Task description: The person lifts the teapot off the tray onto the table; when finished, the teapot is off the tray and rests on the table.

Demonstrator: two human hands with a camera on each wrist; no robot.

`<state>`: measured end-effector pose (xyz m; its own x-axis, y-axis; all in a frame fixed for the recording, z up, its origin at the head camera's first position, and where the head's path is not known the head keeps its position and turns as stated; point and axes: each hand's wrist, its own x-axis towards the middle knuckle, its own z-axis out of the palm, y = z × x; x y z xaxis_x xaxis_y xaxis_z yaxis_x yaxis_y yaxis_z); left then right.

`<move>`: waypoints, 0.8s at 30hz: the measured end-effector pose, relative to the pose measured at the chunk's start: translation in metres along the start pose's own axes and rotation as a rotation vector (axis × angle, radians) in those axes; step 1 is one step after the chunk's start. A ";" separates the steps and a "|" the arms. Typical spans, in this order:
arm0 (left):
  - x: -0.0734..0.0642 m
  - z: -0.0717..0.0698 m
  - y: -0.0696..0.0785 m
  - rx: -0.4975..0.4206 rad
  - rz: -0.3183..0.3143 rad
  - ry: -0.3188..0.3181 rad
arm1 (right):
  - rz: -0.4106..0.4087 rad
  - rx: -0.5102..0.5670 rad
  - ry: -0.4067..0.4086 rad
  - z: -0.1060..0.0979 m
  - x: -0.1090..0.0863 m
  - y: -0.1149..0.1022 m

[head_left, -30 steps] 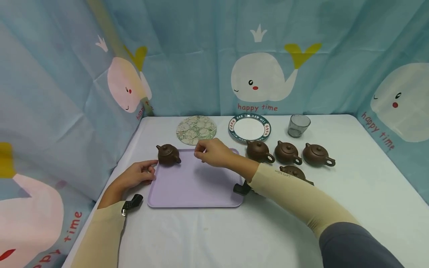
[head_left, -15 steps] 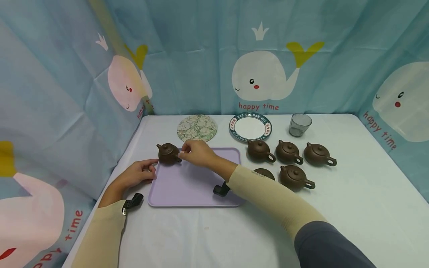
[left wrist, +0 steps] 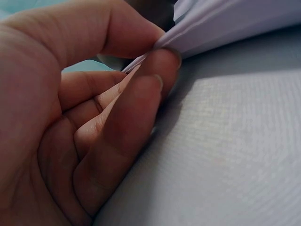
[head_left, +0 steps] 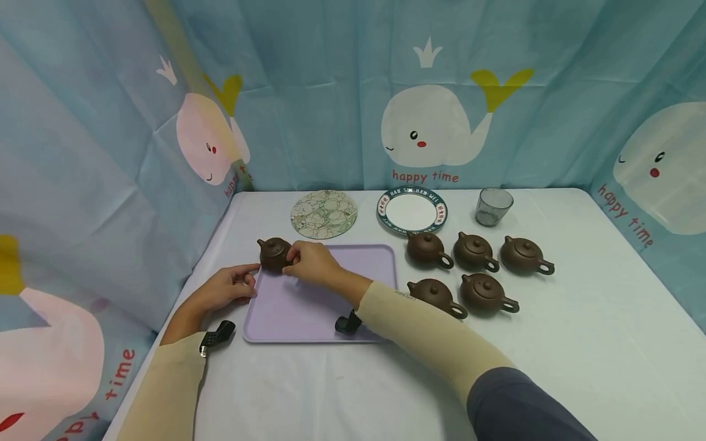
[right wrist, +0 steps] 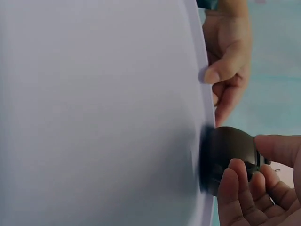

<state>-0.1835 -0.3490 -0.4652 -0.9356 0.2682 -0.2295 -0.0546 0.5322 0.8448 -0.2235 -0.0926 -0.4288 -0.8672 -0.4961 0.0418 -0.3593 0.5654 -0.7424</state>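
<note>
A small dark brown teapot [head_left: 273,253] sits at the far left corner of the lilac tray [head_left: 320,340]. My right hand [head_left: 314,263] holds this teapot on its handle side, which the fingers hide. In the right wrist view, thumb and fingers stand around the brown teapot [right wrist: 230,148], beside the tray's rim. At the tray's left edge is my left hand [head_left: 225,288]. The left wrist view shows its thumb and fingers [left wrist: 136,108] pinching the rim of the tray [left wrist: 202,33].
Several more brown teapots [head_left: 473,250] stand in two rows right of the tray. Behind lie a round patterned mat [head_left: 324,214] and a white plate with a green rim [head_left: 410,209], with a clear glass [head_left: 493,207] at the back right. A whale-print curtain [head_left: 325,92] encloses the table.
My right hand has moved left over the tray to the corner teapot and taken hold of it. The left hand has stayed at the tray's edge.
</note>
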 end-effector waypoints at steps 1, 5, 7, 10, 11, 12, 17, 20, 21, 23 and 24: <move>0.000 0.000 0.000 -0.004 0.003 -0.002 | 0.009 0.009 0.008 0.001 0.001 0.001; 0.000 0.001 0.000 -0.015 0.015 -0.008 | 0.044 0.036 0.031 0.004 0.004 0.003; 0.000 0.001 0.001 -0.014 0.013 -0.006 | 0.059 0.043 0.038 0.005 0.006 0.003; 0.000 0.001 0.001 -0.008 0.011 -0.003 | 0.078 0.059 0.042 0.007 0.008 0.005; -0.001 0.001 0.001 -0.006 0.010 -0.002 | 0.088 0.070 0.039 0.007 0.009 0.005; -0.001 0.001 0.001 -0.004 0.011 -0.002 | 0.099 0.085 0.033 0.008 0.010 0.006; 0.001 0.000 0.002 -0.001 0.017 -0.004 | 0.146 0.242 -0.001 0.013 0.012 0.010; 0.001 0.000 0.002 0.003 0.021 -0.005 | 0.165 0.399 -0.010 0.018 0.013 0.014; 0.001 0.000 0.002 0.006 0.019 -0.004 | 0.170 0.463 -0.016 0.020 0.013 0.015; 0.000 0.000 0.001 0.010 0.018 -0.004 | 0.187 0.576 -0.027 0.024 0.014 0.018; 0.000 0.000 0.001 0.012 0.018 -0.003 | 0.193 0.625 -0.029 0.026 0.014 0.019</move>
<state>-0.1839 -0.3481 -0.4647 -0.9354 0.2802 -0.2156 -0.0337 0.5365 0.8432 -0.2339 -0.1060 -0.4600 -0.8832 -0.4466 -0.1429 0.0779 0.1607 -0.9839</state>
